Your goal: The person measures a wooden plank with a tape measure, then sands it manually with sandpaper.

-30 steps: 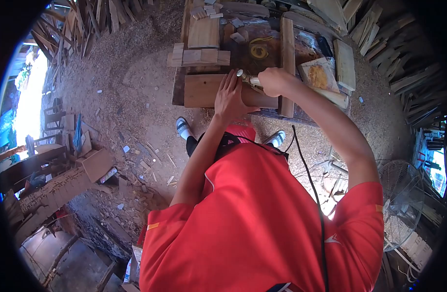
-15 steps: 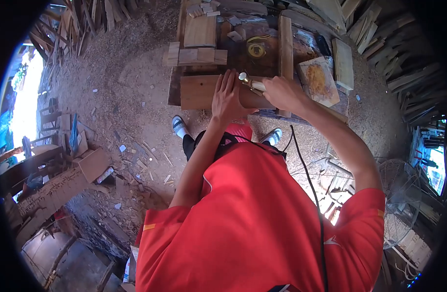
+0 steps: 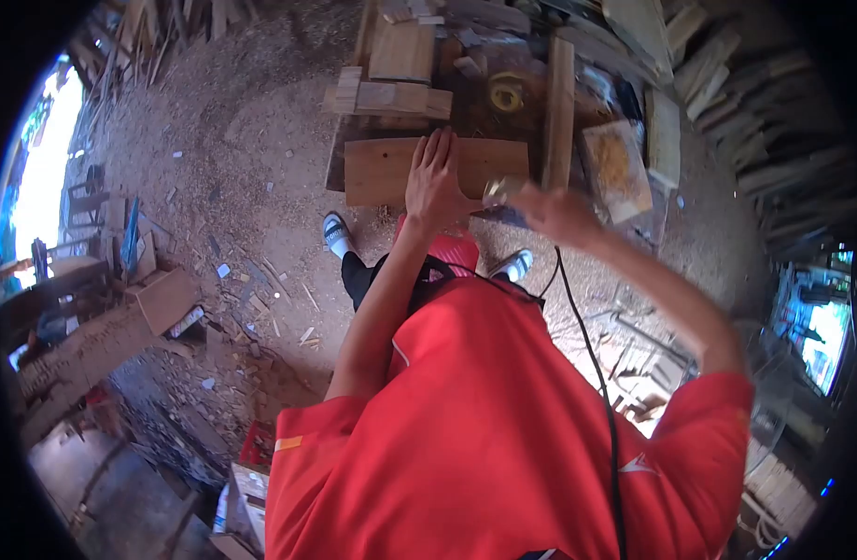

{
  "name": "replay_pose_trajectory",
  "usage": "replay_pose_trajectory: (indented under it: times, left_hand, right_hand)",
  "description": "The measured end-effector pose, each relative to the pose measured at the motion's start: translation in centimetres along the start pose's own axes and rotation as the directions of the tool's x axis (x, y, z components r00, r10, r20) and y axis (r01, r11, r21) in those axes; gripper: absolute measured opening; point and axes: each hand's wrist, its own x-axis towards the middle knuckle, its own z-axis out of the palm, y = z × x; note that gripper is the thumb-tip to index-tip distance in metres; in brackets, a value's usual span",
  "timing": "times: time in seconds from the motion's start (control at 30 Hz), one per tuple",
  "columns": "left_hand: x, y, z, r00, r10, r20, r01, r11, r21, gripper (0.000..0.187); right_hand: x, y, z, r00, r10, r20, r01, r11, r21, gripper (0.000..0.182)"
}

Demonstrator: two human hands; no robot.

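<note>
A flat brown board [image 3: 377,173] lies along the near edge of the workbench. My left hand [image 3: 435,182] rests on the middle of it, fingers stretched out and pointing away from me. Near the board's right end, my right hand [image 3: 557,215] is closed round a small tool [image 3: 499,192] with a metallic, brass-coloured head. Motion blurs the tool and that hand, and the fingers hide the handle. Whether the tool touches the board cannot be made out.
On the bench are a yellow tape roll [image 3: 506,94], a long upright plank [image 3: 559,112], small wood blocks [image 3: 391,98] and a stained board [image 3: 617,168]. Stacked wood stands at the right. A fan [image 3: 774,392] is at the lower right.
My right hand and the tool have moved right and towards me, off the board's middle. My left hand stays flat on the board. The view has shifted slightly.
</note>
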Motion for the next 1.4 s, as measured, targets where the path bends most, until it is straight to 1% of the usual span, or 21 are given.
replay_pose_trajectory:
  times: [0.03,0.1,0.13,0.2,0.23,0.27,0.3,0.33,0.37,0.43,0.47,0.57,0.67,0.77,0.87,0.97,1.0,1.1,1.2,1.3,1.4]
  left_hand:
    - [0.4,-0.6,0.1,1.0,-0.024,-0.017,0.024,0.999,0.03,0.135]
    - [0.0,-1.1,0.0,1.0,0.001,0.014,-0.001,1.0,0.019,0.135]
    - [0.8,-1.4,-0.3,0.999,0.035,0.017,-0.035,0.999,0.017,0.135]
    - [1.0,-1.5,-0.7,1.0,0.031,0.0,-0.031,0.999,0.025,0.135]
    - [0.9,-1.1,-0.7,0.999,0.036,0.004,-0.036,0.999,0.02,0.135]
    - [0.9,-1.1,-0.7,0.998,0.031,0.053,-0.032,0.999,0.029,0.137]
    - [0.7,-1.0,-0.8,0.998,0.032,0.053,-0.033,0.999,0.027,0.138]
    - [0.7,-0.9,-0.7,0.998,0.033,0.051,-0.034,0.999,0.025,0.138]
    - [0.8,-0.9,-0.8,0.998,0.032,0.045,-0.033,0.999,0.026,0.139]
    - [0.6,-0.7,-0.7,0.999,0.036,0.024,-0.036,0.999,0.022,0.133]
    - [0.7,-0.8,-0.7,0.999,0.042,0.009,-0.042,0.999,0.023,0.131]
    - [0.3,-0.8,-0.9,0.992,0.121,0.022,-0.122,0.99,0.063,0.111]
    - [0.1,-1.3,0.0,0.971,0.232,0.056,-0.233,0.972,0.021,0.092]
    - [0.0,-1.3,0.0,0.949,0.306,0.073,-0.309,0.95,0.038,0.085]
    - [0.1,-1.1,0.0,0.95,0.304,0.072,-0.307,0.951,0.041,0.084]
    - [0.2,-1.2,0.3,0.944,0.325,0.05,-0.327,0.945,0.027,0.084]
    - [0.2,-1.3,0.4,0.946,0.32,0.056,-0.322,0.946,0.026,0.084]
    - [0.2,-1.2,0.4,0.951,0.3,0.074,-0.303,0.953,0.026,0.083]
    - [0.2,-1.0,0.2,0.953,0.29,0.083,-0.293,0.955,0.031,0.082]
    - [0.3,-0.9,0.2,0.954,0.288,0.083,-0.292,0.956,0.04,0.083]
    - [0.1,-0.8,0.3,0.955,0.285,0.082,-0.289,0.957,0.039,0.084]
  right_hand:
    - [-0.3,-0.8,1.0,0.999,0.004,0.034,-0.004,1.0,0.003,0.042]
    - [-0.8,0.1,5.3,0.973,-0.07,-0.219,0.116,0.971,0.209,0.044]
    - [-1.4,0.8,5.9,0.976,0.031,-0.215,0.021,0.972,0.236,0.045]
    - [-1.8,2.1,5.8,0.951,0.229,-0.21,-0.165,0.944,0.286,0.047]
    - [-1.8,2.2,5.4,0.929,0.281,-0.239,-0.189,0.919,0.346,0.046]
    - [-2.1,2.4,4.9,0.904,0.338,-0.263,-0.214,0.888,0.406,0.045]
    - [-2.4,2.6,4.7,0.873,0.4,-0.281,-0.24,0.851,0.467,0.044]
    - [-2.3,3.1,4.7,0.854,0.445,-0.268,-0.239,0.795,0.558,0.044]
    - [-2.1,3.8,5.0,0.838,0.433,-0.332,-0.202,0.812,0.548,0.045]
    - [-1.8,4.6,5.6,0.792,0.402,-0.459,-0.128,0.845,0.519,0.048]
    - [-1.9,4.7,5.4,0.793,0.426,-0.436,-0.135,0.82,0.556,0.052]
    - [-2.7,4.2,4.1,0.821,0.55,-0.155,-0.223,0.559,0.799,0.045]
    - [-2.8,4.5,5.3,0.763,0.571,-0.303,-0.219,0.669,0.71,0.046]
    - [-3.2,3.9,5.3,0.695,0.565,-0.445,-0.143,0.715,0.684,0.053]
    - [-3.2,3.7,5.6,0.653,0.637,-0.409,-0.227,0.68,0.697,0.058]
    - [-2.5,5.0,8.4,0.6,0.586,-0.545,-0.188,0.765,0.616,0.059]
    - [-2.5,5.2,8.8,0.619,0.611,-0.494,-0.209,0.734,0.646,0.058]
    - [-2.3,5.3,9.9,0.592,0.622,-0.513,-0.204,0.731,0.652,0.06]
    - [-2.2,5.6,10.1,0.594,0.643,-0.483,-0.189,0.696,0.693,0.061]
    - [-2.3,5.2,9.3,0.6,0.668,-0.44,-0.216,0.665,0.715,0.059]
    - [-2.1,5.4,9.2,0.6,0.671,-0.436,-0.212,0.658,0.722,0.057]
